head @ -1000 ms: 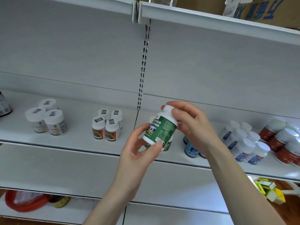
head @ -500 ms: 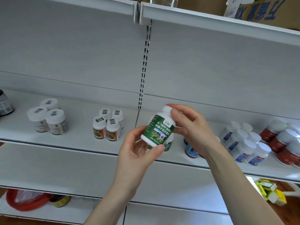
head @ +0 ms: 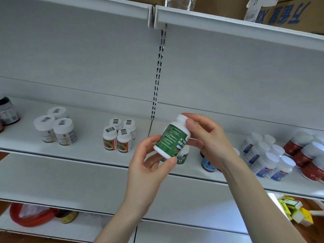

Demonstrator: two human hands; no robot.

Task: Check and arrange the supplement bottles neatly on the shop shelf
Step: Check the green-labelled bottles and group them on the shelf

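Note:
I hold a white bottle with a green label (head: 171, 139) tilted in front of the middle shelf (head: 87, 151). My left hand (head: 150, 165) pinches its base from below between thumb and fingers. My right hand (head: 208, 137) grips the white cap and neck from the right. Behind the held bottle stands another green-labelled bottle (head: 183, 156), mostly hidden. A blue-labelled bottle (head: 207, 163) stands behind my right wrist.
On the shelf stand three white-capped jars (head: 56, 128) at left, several orange-labelled bottles (head: 119, 135), a dark jar (head: 7, 111) at far left, blue-white bottles (head: 266, 155) and red bottles (head: 308, 153) at right. Cardboard box (head: 284, 13) on top; small boxes (head: 294, 209) below right.
The bottle has been turned in my hands, so the label's text side now faces me and the front picture has swung to the right. Both hands kept their hold.

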